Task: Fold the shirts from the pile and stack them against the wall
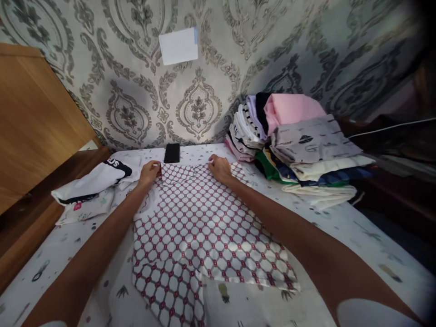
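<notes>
A white garment with a red and grey lattice pattern (190, 213) lies spread on the bed sheet, its two legs or lower parts pointing toward me. At its far left corner my left hand (150, 173) pinches the edge of the cloth. My right hand (220, 168) is closed at the far edge, right of the middle, with the cloth at its fingertips. Part of the far edge between the hands looks folded over. A black phone (172, 153) lies just beyond the garment.
Folded clothes with a pink one (294, 109) on top are stacked at the back right. White and black clothing (98, 178) lies at the left, near a wooden cabinet (37, 122). A patterned wall (200, 104) with a white paper (179, 46) stands behind the bed.
</notes>
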`<state>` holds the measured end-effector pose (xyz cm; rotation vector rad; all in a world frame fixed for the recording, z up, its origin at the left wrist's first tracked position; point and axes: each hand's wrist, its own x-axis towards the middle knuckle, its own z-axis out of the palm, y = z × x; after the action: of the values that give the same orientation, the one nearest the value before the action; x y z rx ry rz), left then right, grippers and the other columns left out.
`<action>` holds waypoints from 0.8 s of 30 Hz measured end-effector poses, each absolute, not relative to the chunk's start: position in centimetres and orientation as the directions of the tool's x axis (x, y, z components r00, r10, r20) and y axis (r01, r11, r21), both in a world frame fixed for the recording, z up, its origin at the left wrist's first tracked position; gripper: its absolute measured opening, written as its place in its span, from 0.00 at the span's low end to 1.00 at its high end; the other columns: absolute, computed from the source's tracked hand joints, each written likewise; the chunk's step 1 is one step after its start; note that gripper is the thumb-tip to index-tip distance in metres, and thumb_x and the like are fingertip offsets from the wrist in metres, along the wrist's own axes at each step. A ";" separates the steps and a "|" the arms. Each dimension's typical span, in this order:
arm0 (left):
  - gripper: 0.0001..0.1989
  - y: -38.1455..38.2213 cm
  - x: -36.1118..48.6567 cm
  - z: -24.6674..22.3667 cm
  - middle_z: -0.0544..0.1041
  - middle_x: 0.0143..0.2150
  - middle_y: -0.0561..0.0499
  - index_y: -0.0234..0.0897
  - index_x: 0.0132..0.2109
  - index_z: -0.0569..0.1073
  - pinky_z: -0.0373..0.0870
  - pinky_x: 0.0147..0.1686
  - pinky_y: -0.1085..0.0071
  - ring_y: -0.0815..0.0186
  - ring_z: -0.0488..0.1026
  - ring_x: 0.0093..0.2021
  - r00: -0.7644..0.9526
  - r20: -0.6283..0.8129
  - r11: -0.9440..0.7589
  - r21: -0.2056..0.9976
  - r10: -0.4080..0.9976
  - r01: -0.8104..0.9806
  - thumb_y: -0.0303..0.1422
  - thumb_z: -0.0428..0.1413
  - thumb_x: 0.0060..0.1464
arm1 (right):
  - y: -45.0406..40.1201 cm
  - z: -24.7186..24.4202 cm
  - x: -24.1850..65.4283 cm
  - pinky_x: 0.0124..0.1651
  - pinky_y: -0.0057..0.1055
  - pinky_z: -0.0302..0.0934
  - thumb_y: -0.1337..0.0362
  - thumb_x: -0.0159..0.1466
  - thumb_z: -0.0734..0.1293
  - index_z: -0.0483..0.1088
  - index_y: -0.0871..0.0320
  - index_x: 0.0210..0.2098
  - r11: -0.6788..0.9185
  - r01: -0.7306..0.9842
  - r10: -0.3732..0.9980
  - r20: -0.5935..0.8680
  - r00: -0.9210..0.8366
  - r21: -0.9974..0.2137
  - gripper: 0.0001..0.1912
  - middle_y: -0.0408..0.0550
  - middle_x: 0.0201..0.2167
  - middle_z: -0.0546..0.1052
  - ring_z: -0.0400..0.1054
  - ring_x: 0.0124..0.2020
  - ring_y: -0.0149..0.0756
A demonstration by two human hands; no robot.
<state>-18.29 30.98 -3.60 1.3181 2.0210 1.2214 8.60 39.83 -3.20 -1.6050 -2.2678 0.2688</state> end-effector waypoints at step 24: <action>0.22 3.5 -12.5 -0.5 0.65 0.68 0.44 0.47 0.64 0.68 0.63 0.63 0.54 0.54 0.61 0.67 0.601 0.077 -0.593 0.307 0.795 0.745 0.44 0.51 0.66 | 12.5 -4.3 26.6 0.66 0.56 0.57 0.54 0.69 0.64 0.63 0.51 0.65 0.706 0.623 0.705 0.254 -0.662 -0.338 0.27 0.57 0.70 0.60 0.55 0.70 0.52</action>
<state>-12.46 3.53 -0.54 2.5860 1.2671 0.3015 26.63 12.50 -4.28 -1.0340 -2.5491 0.3136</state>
